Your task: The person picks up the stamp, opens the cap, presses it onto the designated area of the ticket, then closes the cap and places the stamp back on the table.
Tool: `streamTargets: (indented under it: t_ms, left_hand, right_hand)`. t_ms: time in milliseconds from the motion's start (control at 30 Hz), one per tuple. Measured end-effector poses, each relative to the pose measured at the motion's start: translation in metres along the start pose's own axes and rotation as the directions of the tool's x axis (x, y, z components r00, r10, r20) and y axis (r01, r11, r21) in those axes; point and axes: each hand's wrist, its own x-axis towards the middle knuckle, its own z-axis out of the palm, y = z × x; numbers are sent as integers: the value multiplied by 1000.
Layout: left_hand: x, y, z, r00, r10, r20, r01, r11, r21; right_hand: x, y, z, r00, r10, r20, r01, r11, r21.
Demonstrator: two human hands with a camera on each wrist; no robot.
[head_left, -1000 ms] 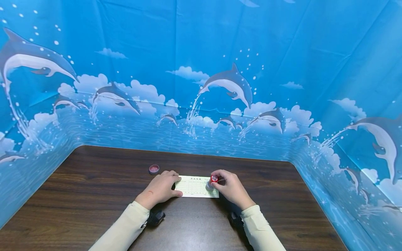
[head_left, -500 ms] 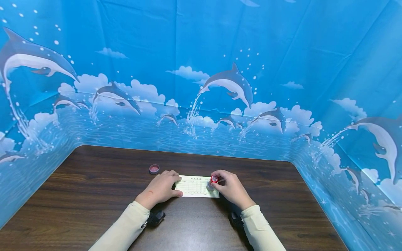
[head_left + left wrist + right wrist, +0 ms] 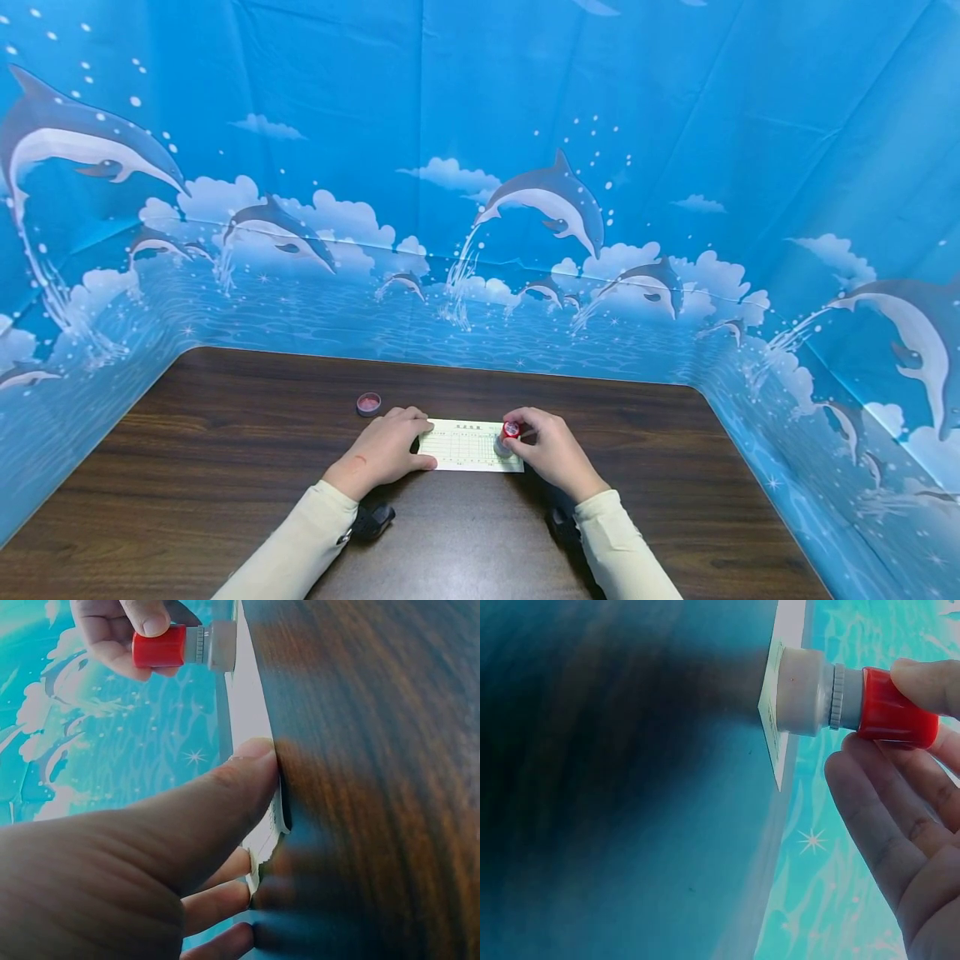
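A pale yellow printed form slip [image 3: 461,446] with a ruled grid lies on the dark wood table. My left hand [image 3: 385,448] rests at its left end, with the thumb on the near corner and the fingertips at the far corner. The left wrist view shows that thumb [image 3: 251,769] pressing on the paper. A stamp with a red handle [image 3: 511,429] and a clear, greyish base stands on the slip's right part. My right hand [image 3: 551,446] pinches the red handle between thumb and fingers. In the right wrist view the stamp's base [image 3: 801,691] meets the paper.
A small round open cap [image 3: 368,405], reddish inside, lies on the table [image 3: 247,425] beyond my left hand. A blue curtain [image 3: 480,125] printed with dolphins surrounds the table's back and sides. Dark wrist devices [image 3: 372,522] hang under both wrists.
The stamp's red handle has shifted very slightly as my right hand holds it, with its base still at the slip's right part. The left hand and the slip have stayed put.
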Motion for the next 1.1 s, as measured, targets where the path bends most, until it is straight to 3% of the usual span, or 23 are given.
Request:
streamTargets:
  t_ms: [667, 1100]
  left_hand:
    - [0, -2, 3, 999, -17, 35, 18, 999, -33]
    - [0, -3, 4, 999, -17, 31, 18, 1000, -25]
  right_hand:
    - [0, 2, 1, 1000, 20, 6, -20, 1000, -11]
    - [0, 2, -1, 1000, 23, -5, -23, 999, 47]
